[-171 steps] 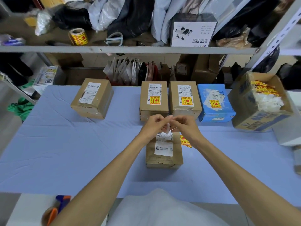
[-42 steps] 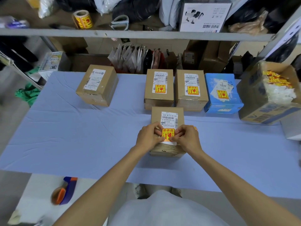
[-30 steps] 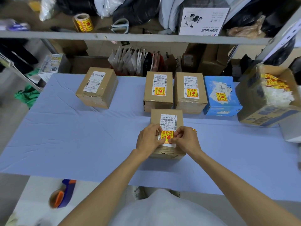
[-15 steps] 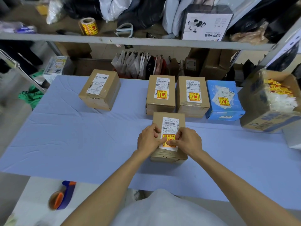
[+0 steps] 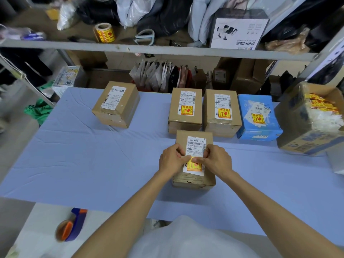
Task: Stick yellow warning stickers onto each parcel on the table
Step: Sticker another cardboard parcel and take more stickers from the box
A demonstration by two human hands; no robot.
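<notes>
**Pressing a sticker onto the near parcel**

At the middle of the pale blue cloth-covered table (image 5: 93, 164), I have both hands on a small brown cardboard parcel (image 5: 193, 180). My left hand (image 5: 172, 161) and right hand (image 5: 216, 161) curl over its top, thumbs meeting on the square yellow warning sticker (image 5: 194, 165), pressing it flat onto the lower part of the white shipping label (image 5: 196, 144). Behind stand two brown stickered parcels (image 5: 186, 108) and a blue stickered box (image 5: 256, 116). Well to the left sits a brown parcel with only a shipping label (image 5: 116, 104).
</notes>
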